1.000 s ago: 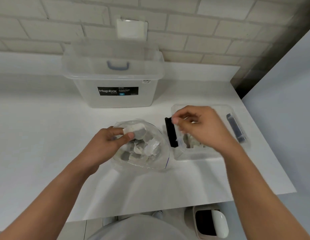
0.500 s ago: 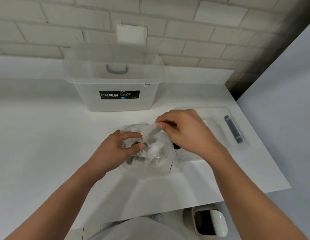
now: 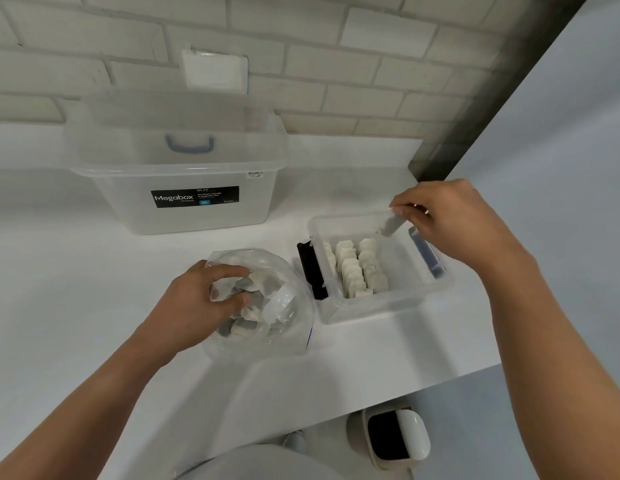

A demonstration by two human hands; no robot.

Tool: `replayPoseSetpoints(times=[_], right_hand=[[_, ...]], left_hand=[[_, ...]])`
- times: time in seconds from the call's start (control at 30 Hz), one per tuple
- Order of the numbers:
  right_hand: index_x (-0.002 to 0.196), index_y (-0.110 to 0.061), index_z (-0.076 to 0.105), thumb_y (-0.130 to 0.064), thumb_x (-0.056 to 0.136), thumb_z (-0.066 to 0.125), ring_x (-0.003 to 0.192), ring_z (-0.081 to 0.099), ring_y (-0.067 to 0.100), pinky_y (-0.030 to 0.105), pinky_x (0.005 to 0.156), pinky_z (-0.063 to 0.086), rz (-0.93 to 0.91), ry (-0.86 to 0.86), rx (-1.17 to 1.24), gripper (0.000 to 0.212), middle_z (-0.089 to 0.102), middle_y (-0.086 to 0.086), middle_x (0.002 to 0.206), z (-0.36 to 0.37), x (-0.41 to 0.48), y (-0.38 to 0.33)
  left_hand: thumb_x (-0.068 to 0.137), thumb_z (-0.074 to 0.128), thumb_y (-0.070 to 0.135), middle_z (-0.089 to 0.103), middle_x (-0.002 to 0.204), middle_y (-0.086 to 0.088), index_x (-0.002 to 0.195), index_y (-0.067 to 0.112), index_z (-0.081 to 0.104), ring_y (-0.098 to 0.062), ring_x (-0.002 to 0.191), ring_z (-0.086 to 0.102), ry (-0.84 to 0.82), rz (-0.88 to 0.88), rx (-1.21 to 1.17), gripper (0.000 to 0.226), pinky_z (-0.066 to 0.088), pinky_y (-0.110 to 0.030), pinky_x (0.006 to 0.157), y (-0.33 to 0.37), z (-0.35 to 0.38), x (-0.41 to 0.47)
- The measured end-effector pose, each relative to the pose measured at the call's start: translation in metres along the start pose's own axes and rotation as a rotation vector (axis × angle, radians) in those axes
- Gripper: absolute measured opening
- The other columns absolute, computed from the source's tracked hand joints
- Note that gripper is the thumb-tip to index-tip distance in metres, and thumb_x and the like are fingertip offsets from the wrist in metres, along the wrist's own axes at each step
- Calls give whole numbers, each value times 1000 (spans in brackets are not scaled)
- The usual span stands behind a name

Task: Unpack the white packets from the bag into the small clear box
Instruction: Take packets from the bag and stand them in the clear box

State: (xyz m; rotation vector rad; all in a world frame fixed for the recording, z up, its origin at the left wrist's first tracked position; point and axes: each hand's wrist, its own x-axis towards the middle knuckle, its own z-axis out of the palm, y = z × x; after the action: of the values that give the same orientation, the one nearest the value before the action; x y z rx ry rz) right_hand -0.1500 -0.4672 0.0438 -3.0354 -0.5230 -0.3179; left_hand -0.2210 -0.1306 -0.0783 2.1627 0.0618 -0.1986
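A clear plastic bag [image 3: 287, 327] with several white packets lies open on the white counter. My left hand [image 3: 201, 299] reaches into its mouth, fingers curled round packets inside. To the right stands the small clear box [image 3: 381, 311] with dark latches, holding rows of upright white packets [image 3: 357, 268]. My right hand [image 3: 443, 220] hovers over the box's far right corner and pinches one white packet [image 3: 391, 224] that hangs tilted above the box.
A large clear Megabox storage box [image 3: 184, 171] stands at the back left against the brick wall. The counter's front edge [image 3: 370, 407] runs diagonally below the box. A small bin [image 3: 395, 438] sits on the floor beneath.
My right hand took a packet at the bag's mouth and carried it right, over the small box. My left hand stayed in the bag.
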Motion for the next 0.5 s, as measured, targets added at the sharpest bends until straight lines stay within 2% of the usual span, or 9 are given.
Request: replayPoseSetpoints(times=[0.1, 0.23, 0.3, 0.37, 0.43, 0.5], right_hand=[[108, -20, 79, -13, 100, 60, 95, 68, 22, 35, 85, 55, 74, -150, 0, 22, 77, -3, 106, 25, -4, 20], [98, -25, 79, -12, 97, 58, 93, 67, 20, 34, 85, 54, 125, -398, 82, 24, 75, -8, 96, 65, -8, 37], [99, -23, 80, -10, 97, 58, 97, 64, 17, 29, 95, 47, 126, -511, 119, 25, 71, -13, 88, 81, -10, 40], [98, -23, 80, -10, 95, 58, 96, 65, 14, 32, 106, 43, 121, -588, 128, 26, 72, -13, 90, 96, -10, 43], [93, -25, 81, -11, 92, 63, 89, 68, 13, 36, 99, 53, 127, -637, 146, 23, 76, -9, 94, 107, -8, 45], [94, -22, 82, -11, 90, 68, 87, 69, 12, 34, 94, 55, 121, -672, 150, 18, 77, -7, 94, 112, -4, 45]], left_hand=[[85, 77, 33, 56, 100, 9, 115, 47, 68, -9, 86, 56, 9, 4, 36, 34, 40, -17, 69, -4, 1, 1], [85, 77, 27, 58, 103, 8, 122, 43, 67, -9, 85, 56, 26, -6, 56, 42, 40, -18, 68, -8, 2, 5], [84, 78, 27, 58, 103, 8, 123, 41, 67, -9, 85, 56, 28, -12, 62, 43, 40, -18, 68, -8, 2, 6], [84, 78, 28, 58, 102, 8, 124, 40, 67, -10, 85, 57, 33, -14, 73, 44, 41, -20, 68, -6, 2, 7], [84, 78, 28, 57, 99, 8, 124, 39, 67, -11, 85, 57, 38, -14, 85, 43, 40, -20, 68, -5, 3, 7], [84, 78, 27, 56, 97, 9, 124, 39, 67, -12, 85, 57, 40, -20, 90, 42, 40, -21, 68, -3, 3, 7]])
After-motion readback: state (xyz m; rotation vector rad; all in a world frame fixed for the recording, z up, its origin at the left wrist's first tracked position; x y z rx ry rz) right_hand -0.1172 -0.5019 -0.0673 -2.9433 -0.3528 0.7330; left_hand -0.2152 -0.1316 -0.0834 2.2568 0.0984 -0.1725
